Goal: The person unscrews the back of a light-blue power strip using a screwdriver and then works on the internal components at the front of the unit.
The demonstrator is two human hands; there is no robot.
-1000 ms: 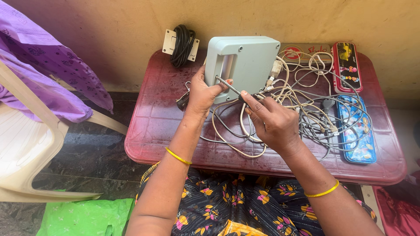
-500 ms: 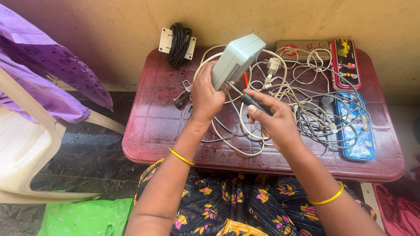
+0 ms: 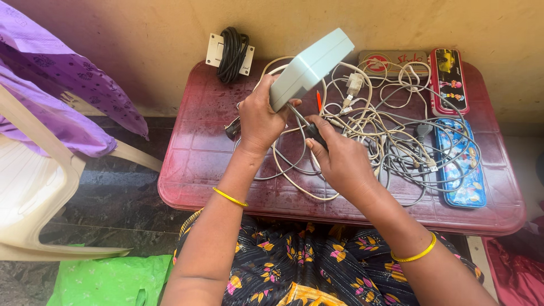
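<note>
The left hand (image 3: 260, 122) grips the lower end of a pale grey-green plastic box (image 3: 310, 68), tilted edge-on above the maroon table (image 3: 198, 170). At about four o'clock from it, the right hand (image 3: 340, 161) closes around a dark-handled tool (image 3: 313, 134), probably a screwdriver, whose shaft points up toward the box. A tangle of white cables (image 3: 391, 130) spreads at three o'clock. A blue pencil case (image 3: 464, 164) lies beyond, and a black cord coil (image 3: 231, 52) sits at eleven o'clock.
</note>
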